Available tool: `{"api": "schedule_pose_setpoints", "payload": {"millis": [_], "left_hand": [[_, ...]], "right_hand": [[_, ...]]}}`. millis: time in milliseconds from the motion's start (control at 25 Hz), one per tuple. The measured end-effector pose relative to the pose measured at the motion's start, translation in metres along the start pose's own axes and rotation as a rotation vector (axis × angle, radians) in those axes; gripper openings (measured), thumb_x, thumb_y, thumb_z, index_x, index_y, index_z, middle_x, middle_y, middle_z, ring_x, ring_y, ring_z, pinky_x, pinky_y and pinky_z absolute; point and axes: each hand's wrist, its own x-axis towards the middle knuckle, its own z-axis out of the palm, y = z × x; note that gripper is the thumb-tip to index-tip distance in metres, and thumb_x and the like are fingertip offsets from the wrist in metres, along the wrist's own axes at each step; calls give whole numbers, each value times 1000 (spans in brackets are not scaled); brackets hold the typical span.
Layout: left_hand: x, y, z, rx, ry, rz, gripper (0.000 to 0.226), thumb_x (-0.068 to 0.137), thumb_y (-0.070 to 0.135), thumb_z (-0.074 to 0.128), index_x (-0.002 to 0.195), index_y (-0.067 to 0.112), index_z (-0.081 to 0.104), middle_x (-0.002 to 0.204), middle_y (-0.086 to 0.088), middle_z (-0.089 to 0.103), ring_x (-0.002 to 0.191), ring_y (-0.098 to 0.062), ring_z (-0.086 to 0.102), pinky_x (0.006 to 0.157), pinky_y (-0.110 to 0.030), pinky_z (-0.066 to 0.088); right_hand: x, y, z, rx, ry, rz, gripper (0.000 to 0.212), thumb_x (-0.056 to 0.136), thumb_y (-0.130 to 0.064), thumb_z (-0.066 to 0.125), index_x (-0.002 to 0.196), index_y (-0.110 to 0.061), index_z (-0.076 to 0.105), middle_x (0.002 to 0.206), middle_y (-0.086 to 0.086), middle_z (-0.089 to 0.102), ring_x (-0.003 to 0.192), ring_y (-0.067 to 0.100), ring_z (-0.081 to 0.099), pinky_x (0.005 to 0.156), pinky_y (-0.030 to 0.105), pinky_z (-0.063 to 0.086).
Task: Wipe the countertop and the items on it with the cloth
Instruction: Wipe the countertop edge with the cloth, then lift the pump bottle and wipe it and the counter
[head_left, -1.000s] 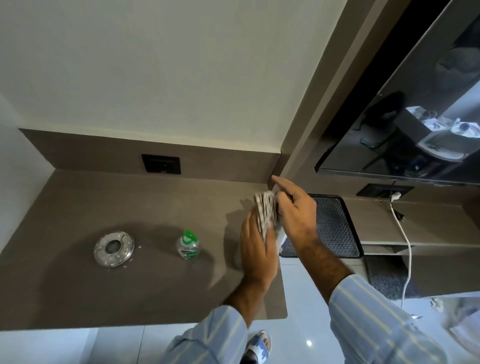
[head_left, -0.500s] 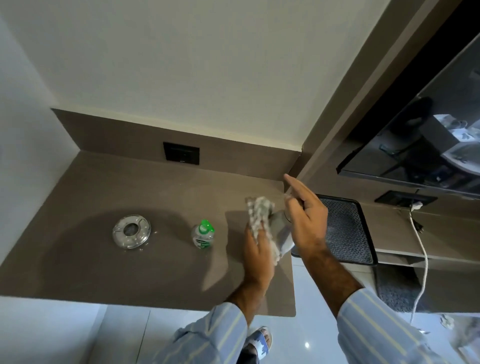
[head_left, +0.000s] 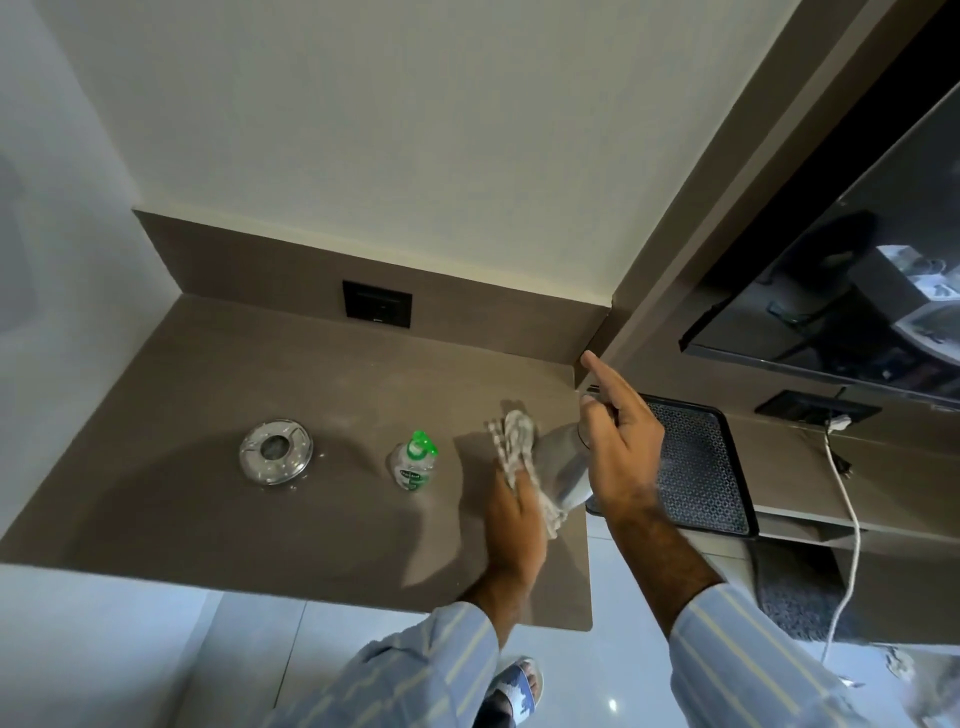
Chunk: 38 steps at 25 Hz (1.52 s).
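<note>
The brown countertop (head_left: 234, 535) fills the lower left. Over its right end, my right hand (head_left: 623, 452) grips the top of a grey, glass-like tumbler (head_left: 563, 467) that is tilted, with the index finger stretched out. My left hand (head_left: 514, 525) holds a checked cloth (head_left: 511, 441) pressed against the tumbler's left side. On the counter stand a round metal ashtray (head_left: 275, 452) and a small clear bottle with a green cap (head_left: 413, 462), both left of my hands.
A black patterned tray (head_left: 696, 467) lies on the lower shelf to the right. A black wall socket (head_left: 376, 310) sits in the backsplash. A dark TV screen (head_left: 857, 291) hangs at the right, and a white cable (head_left: 847, 509) drops from another socket (head_left: 815, 410).
My left hand has slid the cloth along the tumbler, so more of its grey side shows. My head has turned, shifting the counter rightward and down in view.
</note>
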Motion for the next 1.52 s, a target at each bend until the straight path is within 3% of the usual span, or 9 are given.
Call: {"api": "schedule_pose_setpoints", "payload": {"millis": [120, 320, 480, 600, 800, 1080, 1280, 1400, 1520], "left_hand": [[8, 11, 2, -103, 62, -128, 29, 102, 10, 50, 127, -3, 59, 127, -20, 66, 120, -32, 63, 92, -9, 41], [0, 39, 8, -29, -98, 207, 50, 101, 46, 40, 132, 10, 57, 124, 8, 62, 111, -4, 60, 93, -17, 50], [37, 41, -20, 76, -243, -252, 36, 103, 30, 43, 123, 10, 65, 120, -12, 71, 112, -29, 65, 78, -23, 43], [35, 63, -38, 182, -299, -239, 37, 103, 31, 43, 123, 11, 65, 119, -11, 71, 107, -26, 65, 75, -21, 37], [27, 98, -72, -371, -253, -349, 31, 96, 27, 51, 112, 12, 72, 109, -8, 77, 105, -29, 71, 95, -47, 56], [84, 96, -179, -471, -88, -318, 40, 99, 34, 50, 123, 6, 67, 117, -20, 72, 97, -35, 71, 58, -30, 61], [116, 46, -210, -388, -27, -404, 48, 83, 48, 59, 116, 15, 73, 110, -9, 78, 104, -30, 73, 96, -51, 56], [122, 36, -205, -308, -29, -401, 47, 84, 47, 58, 112, 13, 75, 108, -9, 78, 103, -30, 73, 100, -54, 52], [124, 43, -203, -154, -26, -357, 44, 87, 47, 56, 107, 13, 75, 100, -8, 78, 97, -28, 73, 95, -47, 56]], "right_hand": [[1, 6, 2, -16, 20, -17, 47, 93, -2, 55, 136, -16, 67, 137, 5, 67, 90, -18, 62, 80, 1, 46], [2, 9, 2, -30, 23, -24, 45, 89, -11, 55, 130, -21, 71, 133, 2, 70, 112, -7, 64, 104, 31, 53], [2, 6, 1, -54, -11, -38, 47, 92, -7, 52, 133, -21, 69, 138, 0, 66, 108, -21, 57, 92, 4, 45], [0, 1, -3, -120, -25, -49, 48, 90, -19, 49, 132, -28, 69, 137, -2, 67, 101, -23, 57, 93, 14, 50], [-2, -7, -10, -239, -87, -50, 41, 90, -30, 52, 127, -28, 71, 123, -12, 67, 112, 3, 61, 104, 47, 53], [-4, -16, -15, -343, -135, -15, 58, 88, -62, 62, 133, -25, 65, 136, 2, 64, 130, 23, 56, 108, 46, 49], [-23, -51, 9, -632, -174, -706, 39, 89, -44, 69, 112, -13, 72, 127, 11, 68, 130, 29, 57, 113, 46, 43], [-52, -20, 64, -432, -446, -299, 28, 92, -48, 59, 90, -21, 64, 84, -1, 71, 76, 17, 69, 74, 39, 60], [-58, 40, 111, -301, -510, 95, 25, 77, -28, 78, 97, -19, 66, 93, 2, 72, 89, 23, 71, 82, 36, 56]]}}
